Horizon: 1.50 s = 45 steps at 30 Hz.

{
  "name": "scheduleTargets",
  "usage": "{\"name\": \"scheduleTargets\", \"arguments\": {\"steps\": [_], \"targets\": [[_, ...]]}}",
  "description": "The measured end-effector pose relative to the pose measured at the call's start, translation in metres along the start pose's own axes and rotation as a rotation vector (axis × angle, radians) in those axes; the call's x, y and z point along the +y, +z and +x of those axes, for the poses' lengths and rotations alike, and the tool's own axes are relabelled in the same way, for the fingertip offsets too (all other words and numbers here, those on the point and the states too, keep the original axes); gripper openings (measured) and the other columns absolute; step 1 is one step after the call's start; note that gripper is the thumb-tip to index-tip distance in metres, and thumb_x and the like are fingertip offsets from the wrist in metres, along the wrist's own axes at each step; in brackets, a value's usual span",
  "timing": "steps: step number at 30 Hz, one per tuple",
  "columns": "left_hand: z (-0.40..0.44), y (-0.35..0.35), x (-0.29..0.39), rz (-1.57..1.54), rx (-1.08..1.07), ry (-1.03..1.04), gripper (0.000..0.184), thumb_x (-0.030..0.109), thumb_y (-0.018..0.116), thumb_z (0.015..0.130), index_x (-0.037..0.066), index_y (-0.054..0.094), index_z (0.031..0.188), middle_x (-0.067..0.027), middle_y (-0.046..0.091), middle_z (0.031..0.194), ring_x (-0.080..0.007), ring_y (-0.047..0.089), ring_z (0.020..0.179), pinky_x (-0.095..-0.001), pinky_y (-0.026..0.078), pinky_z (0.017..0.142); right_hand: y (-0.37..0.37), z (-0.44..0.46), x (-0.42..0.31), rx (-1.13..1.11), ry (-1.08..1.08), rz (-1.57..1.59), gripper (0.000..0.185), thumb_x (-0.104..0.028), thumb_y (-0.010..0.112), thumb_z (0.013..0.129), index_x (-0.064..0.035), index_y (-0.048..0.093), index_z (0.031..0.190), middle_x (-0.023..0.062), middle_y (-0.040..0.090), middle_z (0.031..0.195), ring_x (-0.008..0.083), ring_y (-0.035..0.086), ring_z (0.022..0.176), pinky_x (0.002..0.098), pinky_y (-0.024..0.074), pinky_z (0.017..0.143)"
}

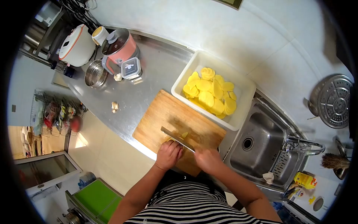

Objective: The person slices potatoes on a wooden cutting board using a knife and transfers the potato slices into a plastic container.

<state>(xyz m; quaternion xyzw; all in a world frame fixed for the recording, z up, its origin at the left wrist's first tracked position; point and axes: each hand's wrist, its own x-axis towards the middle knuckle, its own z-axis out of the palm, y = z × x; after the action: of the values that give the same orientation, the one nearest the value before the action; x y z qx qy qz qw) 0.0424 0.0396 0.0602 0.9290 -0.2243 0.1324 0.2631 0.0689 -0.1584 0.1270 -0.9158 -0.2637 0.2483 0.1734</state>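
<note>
On a wooden cutting board (164,110), my right hand (208,160) grips the handle of a knife (177,138), its blade slanting up to the left. My left hand (169,153) is curled beside the blade, its fingertips on a yellow piece mostly hidden under them. A small yellow slice (184,134) lies against the far side of the blade. Just beyond the board, a white rectangular tub (238,93) holds a pile of yellow slices (206,98).
Right of the board is a steel sink (257,130) with a faucet (307,143). Garlic (115,107), a metal bowl (96,74), a lidded container (131,68), a pink pot (121,46) and a white cooker (77,46) stand at the left on the steel counter (156,63).
</note>
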Motion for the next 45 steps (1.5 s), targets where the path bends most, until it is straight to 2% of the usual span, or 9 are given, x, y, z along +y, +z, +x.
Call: {"name": "scheduleTargets", "arguments": {"steps": [4, 6, 12, 22, 24, 27, 30, 36, 45], "targets": [[-0.001, 0.0, -0.001, 0.035, 0.019, 0.003, 0.027, 0.009, 0.071, 0.07, 0.006, 0.063, 0.095, -0.0074, 0.058, 0.102, -0.0247, 0.055, 0.097, -0.0357, 0.045, 0.08, -0.021, -0.029, -0.01, 0.064, 0.063, 0.098, 0.012, -0.01, 0.048, 0.082, 0.0005, 0.054, 0.082, 0.0189, 0.061, 0.064, 0.0359, 0.063, 0.06, 0.0455, 0.0507, 0.055], [0.001, -0.001, 0.0, 0.047, 0.008, 0.011, 0.027, 0.009, 0.072, 0.07, 0.006, 0.063, 0.095, -0.0075, 0.058, 0.101, -0.0247, 0.055, 0.097, -0.0355, 0.045, 0.08, -0.03, -0.028, -0.012, -0.049, 0.097, 0.082, 0.011, -0.01, 0.049, 0.081, 0.0001, 0.054, 0.081, 0.0194, 0.062, 0.065, 0.0355, 0.064, 0.062, 0.0455, 0.051, 0.056], [0.003, 0.0, -0.001, 0.02, 0.052, 0.032, 0.024, 0.01, 0.072, 0.07, 0.006, 0.064, 0.093, -0.0074, 0.058, 0.098, -0.025, 0.056, 0.094, -0.0349, 0.046, 0.079, 0.002, 0.027, -0.013, 0.079, 0.012, 0.088, 0.013, -0.009, 0.048, 0.081, 0.0007, 0.056, 0.083, 0.0217, 0.063, 0.069, 0.0365, 0.064, 0.065, 0.046, 0.0508, 0.057], [0.008, -0.002, 0.001, -0.001, 0.037, 0.018, 0.022, 0.009, 0.07, 0.07, 0.005, 0.062, 0.091, -0.0079, 0.058, 0.097, -0.0267, 0.056, 0.09, -0.036, 0.046, 0.077, 0.021, 0.044, -0.001, 0.067, 0.033, 0.128, 0.014, -0.009, 0.047, 0.082, 0.0006, 0.057, 0.082, 0.0222, 0.063, 0.072, 0.0387, 0.064, 0.067, 0.0477, 0.0499, 0.06], [0.005, -0.002, 0.003, -0.012, 0.041, 0.012, 0.023, 0.009, 0.07, 0.07, 0.005, 0.062, 0.091, -0.0079, 0.058, 0.097, -0.0267, 0.056, 0.09, -0.0362, 0.046, 0.077, 0.019, 0.029, 0.003, 0.086, 0.025, 0.152, 0.017, -0.017, 0.048, 0.087, -0.0025, 0.058, 0.086, 0.0212, 0.062, 0.069, 0.0388, 0.062, 0.064, 0.0483, 0.0493, 0.058], [0.004, -0.002, 0.002, -0.012, 0.033, 0.004, 0.025, 0.009, 0.071, 0.07, 0.004, 0.062, 0.092, -0.0084, 0.058, 0.097, -0.0267, 0.056, 0.09, -0.0367, 0.046, 0.078, -0.002, 0.003, -0.005, 0.051, 0.039, 0.112, 0.018, -0.018, 0.049, 0.087, -0.0027, 0.057, 0.085, 0.0194, 0.062, 0.069, 0.0373, 0.063, 0.064, 0.0476, 0.0497, 0.059], [0.001, 0.0, 0.001, 0.024, 0.046, 0.012, 0.026, 0.009, 0.071, 0.069, 0.004, 0.062, 0.093, -0.009, 0.057, 0.097, -0.0267, 0.056, 0.092, -0.0369, 0.046, 0.078, -0.021, -0.016, -0.013, 0.021, 0.06, 0.118, 0.016, -0.012, 0.047, 0.084, 0.0011, 0.057, 0.084, 0.0216, 0.062, 0.066, 0.037, 0.064, 0.064, 0.0464, 0.0507, 0.058], [0.005, -0.003, 0.001, 0.031, 0.053, 0.041, 0.026, 0.009, 0.072, 0.069, 0.004, 0.062, 0.094, -0.0091, 0.057, 0.097, -0.0264, 0.056, 0.093, -0.0362, 0.046, 0.077, -0.033, -0.02, -0.015, -0.092, 0.12, 0.101, 0.016, -0.011, 0.047, 0.083, 0.0018, 0.056, 0.083, 0.0218, 0.062, 0.067, 0.0374, 0.065, 0.066, 0.0464, 0.0509, 0.058], [0.006, -0.006, 0.002, -0.042, -0.001, 0.018, 0.023, 0.008, 0.071, 0.069, 0.005, 0.062, 0.089, -0.0084, 0.058, 0.094, -0.0252, 0.056, 0.089, -0.0354, 0.047, 0.075, 0.0, 0.004, 0.005, -0.06, 0.095, 0.11, 0.015, -0.01, 0.048, 0.081, 0.0019, 0.057, 0.084, 0.0234, 0.062, 0.07, 0.0378, 0.064, 0.066, 0.0462, 0.0514, 0.059]]}}
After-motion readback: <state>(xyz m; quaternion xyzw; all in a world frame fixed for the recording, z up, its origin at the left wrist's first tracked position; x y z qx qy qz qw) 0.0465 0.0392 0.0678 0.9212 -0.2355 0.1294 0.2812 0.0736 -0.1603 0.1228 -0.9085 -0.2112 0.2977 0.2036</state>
